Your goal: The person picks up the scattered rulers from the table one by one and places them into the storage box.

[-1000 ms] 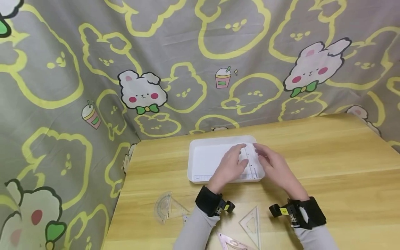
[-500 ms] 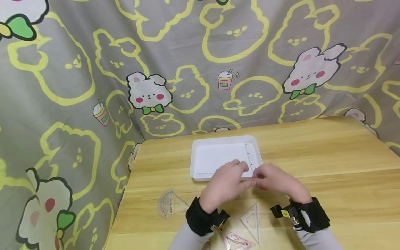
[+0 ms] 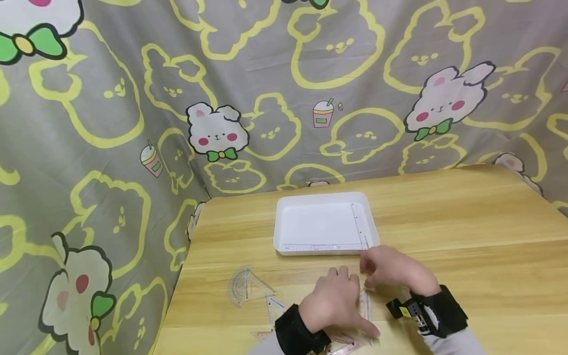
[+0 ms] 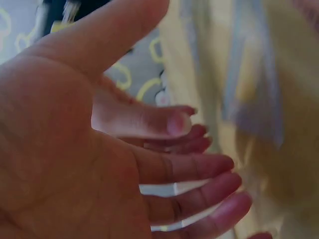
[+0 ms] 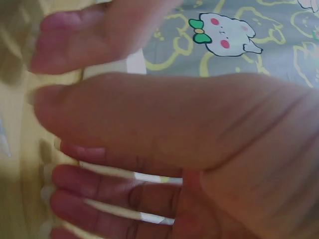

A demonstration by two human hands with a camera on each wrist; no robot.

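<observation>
Head view: left hand flat, fingers relaxed, on clear set square near table front edge. Right hand just beside, fingers loosely spread, touching same set square. Farther out, white tray with rulers; protractor at left.

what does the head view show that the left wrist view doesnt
Only the head view shows the white tray with two rulers inside, the protractor, the right hand and both wristbands. Only the left wrist view shows the left palm with fingers straight and spread. Both show the left hand, the table and the curtain.
</observation>
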